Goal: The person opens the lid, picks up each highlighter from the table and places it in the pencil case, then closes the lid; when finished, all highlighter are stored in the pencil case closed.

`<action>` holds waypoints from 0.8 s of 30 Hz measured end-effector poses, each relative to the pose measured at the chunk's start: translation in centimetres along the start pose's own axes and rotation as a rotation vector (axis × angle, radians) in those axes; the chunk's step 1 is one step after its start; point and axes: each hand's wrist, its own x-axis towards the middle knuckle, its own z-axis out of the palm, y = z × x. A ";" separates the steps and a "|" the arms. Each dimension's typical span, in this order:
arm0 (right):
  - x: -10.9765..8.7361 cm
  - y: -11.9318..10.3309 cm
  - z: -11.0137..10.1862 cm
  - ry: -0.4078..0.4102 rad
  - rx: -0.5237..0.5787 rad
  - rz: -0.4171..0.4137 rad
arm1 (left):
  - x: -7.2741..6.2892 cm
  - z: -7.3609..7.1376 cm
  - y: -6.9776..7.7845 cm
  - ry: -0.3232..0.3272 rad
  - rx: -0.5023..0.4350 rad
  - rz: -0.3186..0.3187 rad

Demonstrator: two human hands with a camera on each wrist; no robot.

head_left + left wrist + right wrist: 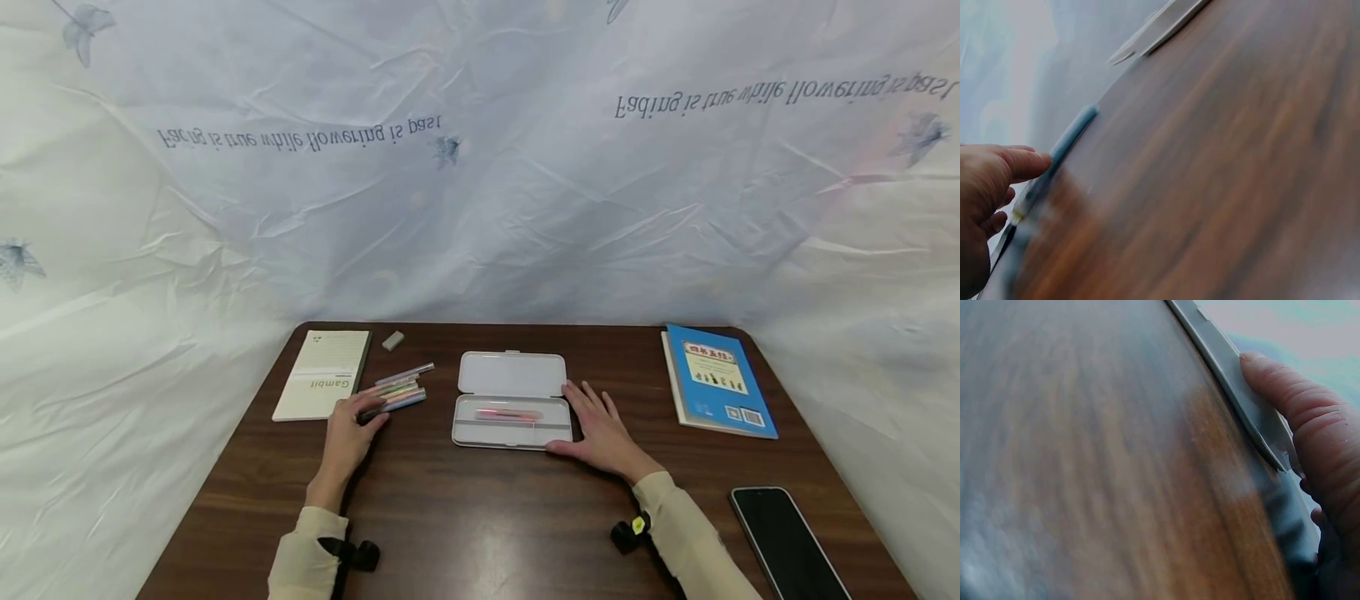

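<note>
Several pens (403, 400) | likely light, stiff, slick: take mid-barrel | your left fingers (365, 401) touch them, grasp unclear | your right fingers (576, 400) spread, released, against pencil case (491, 432)

Both forearms wear long sleeves in plain pale cream cloth, the left sleeve (306, 554) and the right sleeve (693, 537) each ending at the wrist in a soft, slightly creased cuff. Over the left cuff runs a black strap (333, 547) carrying a small, rounded black camera (365, 556) on the side toward the right edge of the table (427, 508). The right wrist's black camera (624, 537) faces the table's left edge, with a bright yellow patch (639, 526) beside it. The left hand (347, 437) and right hand (603, 435) are bare; the right thumb (1310, 403) shows deep knuckle creases.
</note>
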 end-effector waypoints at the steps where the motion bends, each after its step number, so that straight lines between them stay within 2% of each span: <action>1: 0.0 0.0 0.0 -0.002 0.000 0.002 | -0.1 -0.2 -0.2 -0.001 0.008 -0.003; 7: 0.0 0.0 -0.1 -0.002 -0.005 0.006 | -0.7 -1.1 -1.0 0.003 0.040 -0.033; 14: 0.0 0.1 0.0 0.003 -0.013 0.003 | -0.9 -1.2 -1.0 -0.015 0.055 -0.079; 20: -0.1 0.2 0.1 0.002 -0.010 -0.003 | -1.1 -1.4 -0.9 -0.035 0.026 -0.142; 24: -0.2 0.2 0.1 0.007 -0.003 -0.012 | -1.2 -1.4 -0.7 -0.034 0.004 -0.154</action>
